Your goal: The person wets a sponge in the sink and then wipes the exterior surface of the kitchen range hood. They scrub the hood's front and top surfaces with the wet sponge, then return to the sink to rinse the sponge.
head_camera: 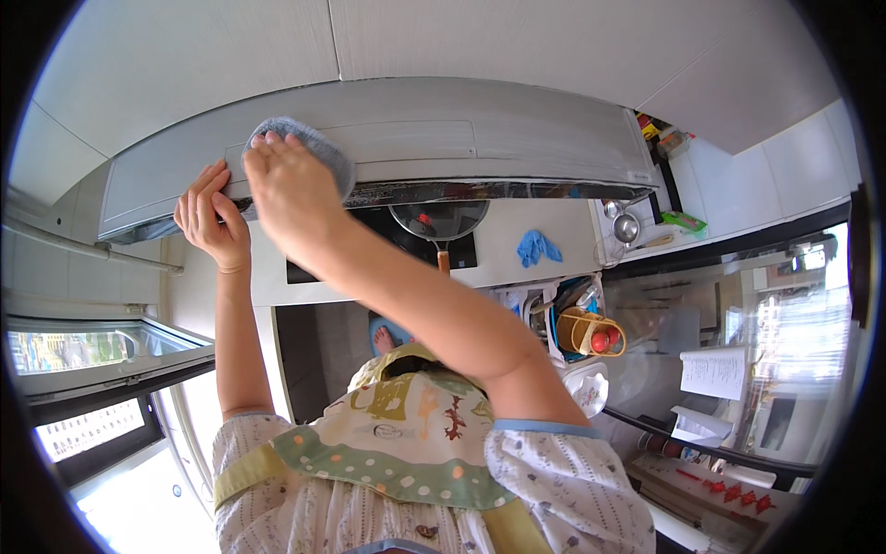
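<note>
My right hand (287, 176) presses a grey-blue cloth (332, 154) flat against the silver front panel of a range hood (554, 142). Just to its left, my left hand (211, 211) rests its fingertips on the hood's lower edge, with its fingers apart and nothing seen in it. Below the hood, a pan with a glass lid (443, 220) and a wooden handle stands on a black cooktop (360, 239), partly hidden by my right arm. A crumpled blue cloth (538, 247) lies on the counter (502, 260) right of the cooktop.
White cabinets (484, 41) sit above the hood. At right are metal ladles (626, 227), a green packet (684, 221) and a basket (574, 329) with red fruit. A scalloped dish (587, 391) lies below the basket. An open window (104, 350) is at left, under a pipe (90, 246).
</note>
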### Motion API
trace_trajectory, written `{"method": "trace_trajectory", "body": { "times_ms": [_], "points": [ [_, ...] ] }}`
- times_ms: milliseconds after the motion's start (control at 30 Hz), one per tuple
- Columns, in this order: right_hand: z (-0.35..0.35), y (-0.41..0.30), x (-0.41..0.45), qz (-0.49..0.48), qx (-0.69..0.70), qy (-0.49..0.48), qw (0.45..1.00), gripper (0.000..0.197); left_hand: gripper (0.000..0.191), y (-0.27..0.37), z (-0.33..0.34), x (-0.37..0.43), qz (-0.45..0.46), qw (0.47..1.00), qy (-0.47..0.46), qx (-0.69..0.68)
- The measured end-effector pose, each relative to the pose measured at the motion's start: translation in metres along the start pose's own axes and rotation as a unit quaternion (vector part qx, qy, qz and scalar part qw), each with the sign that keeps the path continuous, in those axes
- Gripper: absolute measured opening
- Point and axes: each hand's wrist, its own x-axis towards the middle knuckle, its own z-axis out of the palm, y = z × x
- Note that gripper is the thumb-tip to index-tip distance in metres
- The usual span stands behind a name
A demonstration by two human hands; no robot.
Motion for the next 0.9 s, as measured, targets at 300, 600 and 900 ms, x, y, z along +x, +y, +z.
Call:
{"method": "trace_trajectory", "body": {
  "times_ms": [300, 600, 900],
  "points": [
    [-0.153, 0.102, -0.050, 0.171, 0.016, -0.049, 0.984, 0.028, 0.023, -0.004, 0.001, -0.003, 0.001, 1.000, 0.018, 0.018],
    [-0.169, 0.120, -0.037, 0.162, 0.015, -0.096, 0.982, 0.023, 0.020, -0.008, 0.000, -0.004, -0.002, 0.999, 0.033, 0.006],
    [-0.094, 0.082, 0.002, 0.076, 0.042, -0.116, 0.989, 0.021, 0.025, -0.012, 0.000, -0.005, 0.018, 1.000, 0.021, 0.001]
  ]
}}
